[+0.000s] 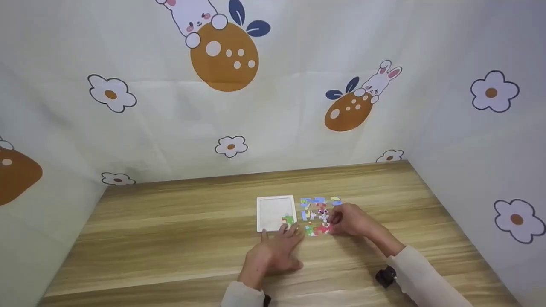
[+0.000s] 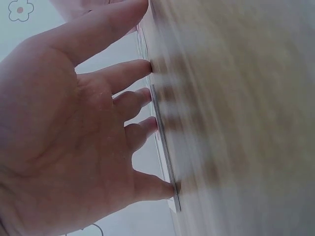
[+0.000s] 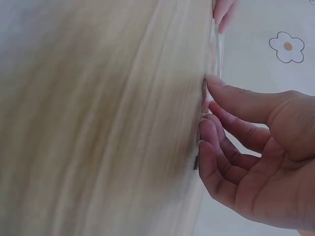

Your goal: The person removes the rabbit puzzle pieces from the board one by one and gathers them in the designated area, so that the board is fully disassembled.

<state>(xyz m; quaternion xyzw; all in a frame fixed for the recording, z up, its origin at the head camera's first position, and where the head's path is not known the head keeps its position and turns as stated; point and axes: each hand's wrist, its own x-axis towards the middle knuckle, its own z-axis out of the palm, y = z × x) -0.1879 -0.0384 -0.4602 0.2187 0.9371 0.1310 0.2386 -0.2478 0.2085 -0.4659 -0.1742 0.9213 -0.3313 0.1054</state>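
A square white puzzle frame (image 1: 258,213) lies on the table, with a green jigsaw piece (image 1: 288,219) in its lower right corner. My left hand (image 1: 275,251) rests with spread fingers on the frame's near edge; the left wrist view shows fingertips touching the thin board (image 2: 166,152). Right of the frame, colourful jigsaw pieces (image 1: 313,215) lie in loose rows, some showing part of a cartoon animal. At their right side my right hand (image 1: 352,219) has thumb and index finger around the edge of a reddish puzzle piece (image 3: 205,98). The fingers partly hide that piece.
The wood-grain table (image 1: 170,238) is bordered by a pale cloth (image 1: 290,106) printed with rabbits and flowers behind it and at both sides. A black wrist device (image 1: 386,277) sits by the right sleeve (image 1: 420,273).
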